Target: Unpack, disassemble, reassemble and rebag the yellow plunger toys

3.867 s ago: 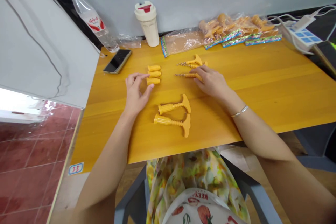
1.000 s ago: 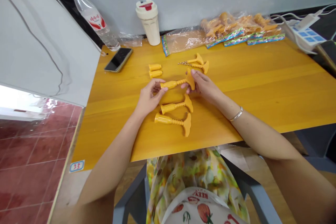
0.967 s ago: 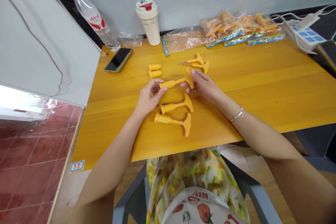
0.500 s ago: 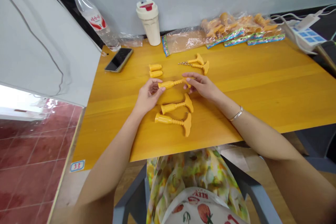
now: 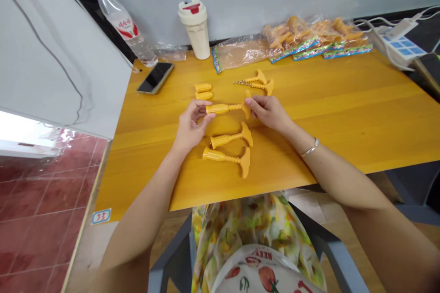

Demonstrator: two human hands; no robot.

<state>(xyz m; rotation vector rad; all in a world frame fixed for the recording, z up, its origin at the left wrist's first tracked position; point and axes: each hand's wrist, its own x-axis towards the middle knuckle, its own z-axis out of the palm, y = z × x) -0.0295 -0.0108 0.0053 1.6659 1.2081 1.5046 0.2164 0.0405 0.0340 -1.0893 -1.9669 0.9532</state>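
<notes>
My left hand (image 5: 192,123) pinches the sleeve end of a yellow T-handled corkscrew (image 5: 222,108) between thumb and fingers. At its other end my right hand (image 5: 266,109) grips the T-shaped handle. The ribbed sleeve covers the spiral. Below lie two more sheathed corkscrews, the upper one (image 5: 227,140) and the lower one (image 5: 228,158), handles to the right. Beyond my hands, two loose yellow sleeves (image 5: 204,91) lie at the left. Farther right, two corkscrews with bare metal spirals (image 5: 259,81) lie crossed.
Plastic bags of yellow parts (image 5: 316,36) and a flat clear bag (image 5: 244,52) lie along the wall. A white cup (image 5: 196,32), a water bottle (image 5: 123,23) and a phone (image 5: 156,78) stand or lie at the back left. A power strip (image 5: 405,46) with cables is back right.
My right hand has shifted slightly right and its fingers have closed on the handle, which now shows upright. My left hand keeps its hold on the sleeve end.
</notes>
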